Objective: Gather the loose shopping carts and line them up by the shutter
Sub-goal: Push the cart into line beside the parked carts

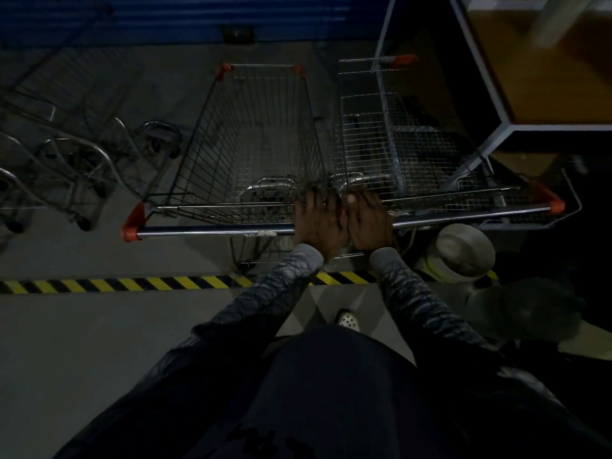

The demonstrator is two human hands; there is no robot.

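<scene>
Two wire shopping carts with red corner caps stand side by side in front of me, facing the blue shutter [165, 14]. My left hand [318, 223] grips the handle bar of the left cart [251, 144] at its right end. My right hand [369, 223] grips the handle bar of the right cart [414, 144] at its left end. Both hands sit close together, fingers curled over the bars. More carts [66, 134] stand at the far left in the dark, partly blurred.
A yellow-and-black hazard stripe [132, 284] runs across the grey floor under my arms. A white-framed counter or shelf unit [516, 94] overhangs the right cart. A round metal object [462, 250] sits low on the right. My foot [347, 318] shows below.
</scene>
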